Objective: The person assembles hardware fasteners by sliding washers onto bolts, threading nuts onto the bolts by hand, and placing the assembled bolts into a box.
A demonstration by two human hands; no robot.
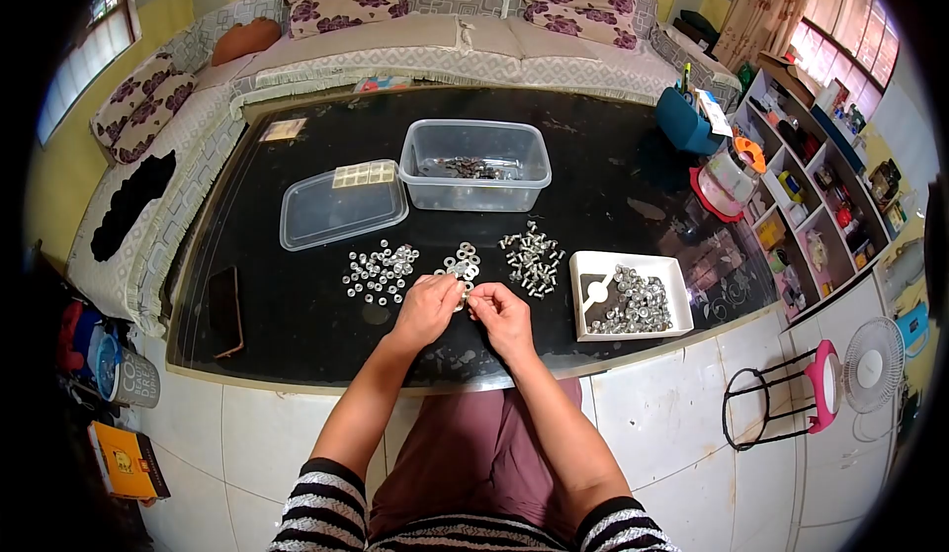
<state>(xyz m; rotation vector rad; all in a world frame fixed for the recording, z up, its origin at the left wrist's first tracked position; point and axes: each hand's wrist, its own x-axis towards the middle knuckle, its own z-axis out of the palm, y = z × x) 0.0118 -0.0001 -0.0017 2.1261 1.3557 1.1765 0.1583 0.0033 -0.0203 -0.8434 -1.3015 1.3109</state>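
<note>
My left hand [429, 311] and my right hand [502, 319] meet near the table's front edge, both with fingers pinched together. Between their fingertips is a small shiny metal piece [463, 301], mostly covered, so its kind is unclear. Just beyond the fingers lies a pile of flat washers [461, 256]. Nuts [379, 271] are spread to the left of the washers, and a heap of short bolts [534, 259] lies to the right. Farther right, a white open box [634, 337] holds many metal fasteners and a white strip.
A clear plastic tub [474, 197] with dark hardware inside stands behind the piles, its lid [336, 218] beside it. A phone [225, 311] lies at the left of the black table [297, 344]. A teal holder [687, 123] and a jar [730, 178] stand at the far right.
</note>
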